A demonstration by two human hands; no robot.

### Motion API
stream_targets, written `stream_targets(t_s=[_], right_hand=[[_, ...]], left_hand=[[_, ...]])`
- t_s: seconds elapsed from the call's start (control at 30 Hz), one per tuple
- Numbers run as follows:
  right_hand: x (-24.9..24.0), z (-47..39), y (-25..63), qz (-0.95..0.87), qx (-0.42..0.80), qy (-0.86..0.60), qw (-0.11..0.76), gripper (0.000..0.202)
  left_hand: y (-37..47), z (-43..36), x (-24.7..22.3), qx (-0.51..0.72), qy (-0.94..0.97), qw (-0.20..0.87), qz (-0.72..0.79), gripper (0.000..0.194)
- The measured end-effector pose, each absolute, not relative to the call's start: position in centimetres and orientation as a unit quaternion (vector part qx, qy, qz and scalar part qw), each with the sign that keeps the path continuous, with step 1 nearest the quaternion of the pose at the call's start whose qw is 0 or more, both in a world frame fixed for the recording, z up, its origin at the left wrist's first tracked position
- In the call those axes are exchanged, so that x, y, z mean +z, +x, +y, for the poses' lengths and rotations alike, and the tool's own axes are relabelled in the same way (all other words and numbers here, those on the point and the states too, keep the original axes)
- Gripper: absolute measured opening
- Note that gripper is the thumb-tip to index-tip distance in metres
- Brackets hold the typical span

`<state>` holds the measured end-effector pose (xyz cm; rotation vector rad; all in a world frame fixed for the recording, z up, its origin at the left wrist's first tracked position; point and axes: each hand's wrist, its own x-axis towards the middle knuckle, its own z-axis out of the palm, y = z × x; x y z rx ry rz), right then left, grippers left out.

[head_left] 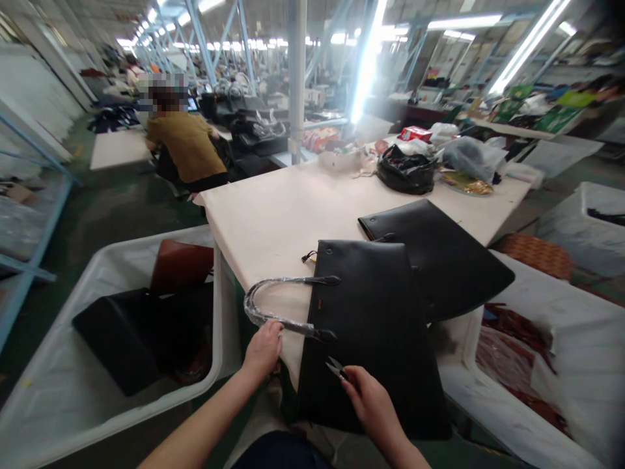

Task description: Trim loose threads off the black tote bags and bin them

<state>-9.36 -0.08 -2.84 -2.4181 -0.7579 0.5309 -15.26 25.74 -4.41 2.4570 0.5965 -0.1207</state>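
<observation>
Left hand (pixel 263 350) closed on film-wrapped handle (pixel 293 281), right hand (pixel 372 396) closed round snips (pixel 336 369), lower-left white bin (pixel 226 326) containing black piece (pixel 117 342) and brown piece (pixel 180 266)

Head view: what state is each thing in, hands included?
Left hand: closed on handle
Handle: wrapped in clear plastic
Right hand: holding scissors
Scissors: blades parted
Front black bag: lying flat
Rear black bag: lying flat, partly covered
Left bin: open-topped, holding black and brown items
Near right bin: open-topped, holding items
</observation>
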Motion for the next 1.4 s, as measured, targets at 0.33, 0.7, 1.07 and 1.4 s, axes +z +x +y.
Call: stream_targets(t_s=[0.33,0.7,1.07,1.4], right_hand=[[-3.9,0.6,1.1,-0.104,0.083,-0.909,0.395,0.039],[-3.1,9.6,9.6,-0.209,0.046,-0.926,0.310,0.027],[-6.0,19.7,16.0,-0.266,0.051,-0.943,0.195,0.014],[-6.5,19.6,16.7,-0.278,0.060,-0.935,0.211,0.016]], left_hand=[[-5.6,30.4,-8.1,-0.135,0.965,0.180,0.132,0.029],[-0.9,31.8,-4.6,-0.141,0.970,0.195,0.036,0.022],[15.3,36.5,-8.3,-0.130,0.934,0.311,0.118,0.021],[15.7,37.3,-10.6,-0.099,0.837,0.512,0.166,0.025]])
